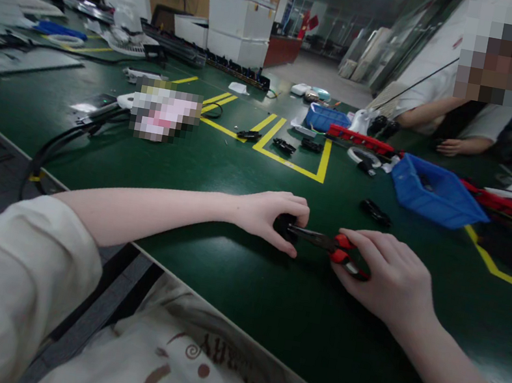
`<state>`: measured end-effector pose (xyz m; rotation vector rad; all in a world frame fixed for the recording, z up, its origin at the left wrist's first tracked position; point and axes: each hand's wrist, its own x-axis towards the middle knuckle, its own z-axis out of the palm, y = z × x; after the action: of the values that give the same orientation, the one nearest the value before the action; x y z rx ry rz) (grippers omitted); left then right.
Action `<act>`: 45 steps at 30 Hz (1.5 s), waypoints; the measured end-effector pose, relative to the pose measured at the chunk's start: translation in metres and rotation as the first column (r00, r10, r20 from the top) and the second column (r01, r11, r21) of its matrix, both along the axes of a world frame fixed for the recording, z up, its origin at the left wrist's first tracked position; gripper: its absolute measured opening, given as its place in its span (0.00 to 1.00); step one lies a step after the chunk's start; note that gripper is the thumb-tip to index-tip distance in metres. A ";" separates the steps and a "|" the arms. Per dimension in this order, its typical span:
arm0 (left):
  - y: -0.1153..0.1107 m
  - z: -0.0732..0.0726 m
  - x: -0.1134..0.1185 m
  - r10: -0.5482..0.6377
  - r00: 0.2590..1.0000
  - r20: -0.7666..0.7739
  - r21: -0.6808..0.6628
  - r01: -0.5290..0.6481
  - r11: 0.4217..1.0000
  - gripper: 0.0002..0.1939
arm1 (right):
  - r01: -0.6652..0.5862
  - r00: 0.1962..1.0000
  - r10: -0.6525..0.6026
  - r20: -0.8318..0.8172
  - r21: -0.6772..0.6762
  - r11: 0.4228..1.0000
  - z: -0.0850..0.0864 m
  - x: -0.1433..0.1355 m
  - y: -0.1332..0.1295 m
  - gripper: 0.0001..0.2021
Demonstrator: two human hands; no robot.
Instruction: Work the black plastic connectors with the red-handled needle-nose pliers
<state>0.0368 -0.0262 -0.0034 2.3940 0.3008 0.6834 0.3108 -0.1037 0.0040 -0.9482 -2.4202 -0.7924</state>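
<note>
My left hand (274, 218) is closed round a small black part (284, 225), its thumb and fingers on either side of it. In my right hand (387, 274) are red-handled pliers (339, 249). The tips of the pliers point left and meet the black part, or come very close to it. Both hands are low over the green table (212, 270). Beyond them, several black parts lie on the table, among them one (284, 146) inside a yellow tape outline and one (375, 211) nearer my right hand.
A blue bin (438, 197) stands at the right, with a smaller blue basket (328, 118) farther back. Red strips (364, 140) lie near them. Black cables (54, 139) run over the table's left edge. A person (472, 117) sits across at the right.
</note>
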 end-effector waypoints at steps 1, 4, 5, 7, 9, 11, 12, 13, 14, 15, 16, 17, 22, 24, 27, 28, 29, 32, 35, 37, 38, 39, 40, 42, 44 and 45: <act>0.000 0.000 0.000 -0.001 1.000 0.002 -0.001 0.001 1.000 0.19 | 0.001 1.000 -0.001 -0.003 0.002 1.000 0.000 0.000 0.000 0.16; 0.000 0.001 0.000 0.011 1.000 -0.003 -0.007 -0.011 1.000 0.20 | 0.007 1.000 -0.008 -0.021 -0.010 1.000 0.000 0.000 0.000 0.17; 0.000 0.001 0.000 0.014 1.000 -0.008 -0.017 -0.014 1.000 0.21 | 0.012 1.000 -0.012 -0.029 -0.018 1.000 0.000 0.000 0.000 0.17; 0.000 0.003 -0.001 0.018 1.000 -0.017 -0.043 -0.019 0.999 0.22 | 0.022 0.999 -0.024 -0.044 -0.029 0.999 0.001 0.000 0.000 0.16; 0.000 0.004 -0.002 0.024 1.000 -0.019 -0.060 -0.025 0.998 0.22 | 0.033 0.998 -0.034 -0.058 -0.031 0.999 0.001 0.000 -0.001 0.15; -0.001 0.004 -0.003 0.034 0.999 -0.024 -0.060 -0.035 0.998 0.21 | 0.045 0.996 -0.047 -0.074 -0.027 0.999 0.002 0.001 -0.001 0.15; -0.001 0.004 -0.003 0.039 0.999 -0.030 -0.057 -0.040 0.998 0.21 | 0.051 0.995 -0.053 -0.083 -0.024 0.998 0.002 0.001 -0.001 0.15; -0.001 0.004 -0.003 0.045 0.998 -0.035 -0.055 -0.047 0.997 0.22 | 0.054 0.994 -0.055 -0.091 -0.020 0.998 0.003 0.001 -0.002 0.15; 0.000 0.004 -0.003 0.050 0.998 -0.037 -0.054 -0.052 0.997 0.22 | 0.056 0.994 -0.058 -0.097 -0.021 0.998 0.003 0.001 -0.002 0.15; 0.000 0.005 -0.003 0.052 0.998 -0.034 -0.051 -0.053 0.997 0.22 | 0.059 0.993 -0.062 -0.103 -0.026 0.998 0.004 0.001 -0.002 0.15; 0.000 0.005 -0.004 0.051 0.998 -0.028 -0.048 -0.053 0.997 0.22 | 0.065 0.992 -0.068 -0.107 -0.035 0.997 0.004 0.001 -0.002 0.16; 0.000 0.005 -0.004 0.050 0.999 -0.019 -0.046 -0.051 0.998 0.22 | 0.071 0.991 -0.076 -0.110 -0.048 0.996 0.005 0.001 -0.003 0.16; 0.000 0.004 -0.004 0.027 1.000 -0.004 -0.084 -0.027 0.996 0.17 | 0.059 0.992 -0.062 -0.112 -0.033 0.998 0.005 0.003 -0.002 0.17; 0.000 0.003 -0.004 0.014 1.000 0.011 -0.086 -0.013 0.996 0.17 | 0.052 0.995 -0.052 -0.086 -0.007 0.999 0.005 0.003 -0.002 0.17; 0.001 0.002 -0.004 0.013 0.999 0.034 -0.075 -0.011 0.997 0.18 | 0.052 0.998 -0.051 -0.048 0.009 0.999 0.005 0.002 -0.001 0.16; 0.001 0.002 -0.004 0.017 0.999 0.034 -0.072 -0.015 0.997 0.18 | 0.052 0.998 -0.051 -0.045 0.011 0.999 0.005 0.001 -0.001 0.16; 0.001 0.001 -0.004 0.024 0.999 0.032 -0.069 -0.022 0.997 0.18 | 0.050 0.998 -0.050 -0.045 0.013 0.999 0.005 0.000 -0.001 0.15; 0.001 0.002 -0.004 0.037 0.999 0.017 -0.066 -0.036 0.997 0.18 | 0.047 0.997 -0.046 -0.056 0.002 0.999 0.005 -0.001 -0.002 0.15; 0.000 0.003 -0.004 0.033 0.999 0.018 -0.056 -0.032 0.998 0.18 | 0.060 0.996 -0.061 -0.066 -0.024 0.998 0.004 -0.001 -0.002 0.15; 0.000 0.003 -0.004 0.024 0.999 0.026 -0.053 -0.023 0.998 0.18 | 0.064 0.996 -0.067 -0.067 -0.038 0.997 0.003 -0.001 -0.002 0.14; 0.001 0.003 -0.005 0.017 1.000 0.026 -0.058 -0.015 0.998 0.18 | 0.064 0.996 -0.067 -0.065 -0.048 0.997 0.002 0.000 -0.001 0.13; 0.001 0.003 -0.005 0.008 1.000 0.024 -0.065 -0.007 0.998 0.19 | 0.062 0.996 -0.065 -0.064 -0.061 0.996 0.002 0.000 -0.001 0.13; 0.001 0.002 -0.005 -0.001 1.000 0.019 -0.076 0.003 0.997 0.19 | 0.060 0.996 -0.065 -0.064 -0.077 0.995 0.001 0.000 0.000 0.12; 0.002 0.002 -0.005 -0.021 1.000 0.003 -0.106 0.022 0.994 0.19 | 0.065 0.995 -0.073 -0.067 -0.116 0.991 0.000 0.002 0.001 0.10; 0.003 0.002 -0.004 -0.035 0.999 -0.018 -0.137 0.032 0.990 0.19 | 0.072 0.994 -0.083 -0.071 -0.144 0.987 0.000 0.003 0.001 0.10; 0.004 0.002 -0.004 -0.038 0.999 -0.029 -0.144 0.034 0.989 0.18 | 0.077 0.993 -0.089 -0.076 -0.154 0.985 0.000 0.003 0.001 0.09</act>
<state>0.0328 -0.0225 -0.0015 2.2694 0.3083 0.5879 0.3141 -0.1023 0.0040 -1.1234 -2.4088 -0.5914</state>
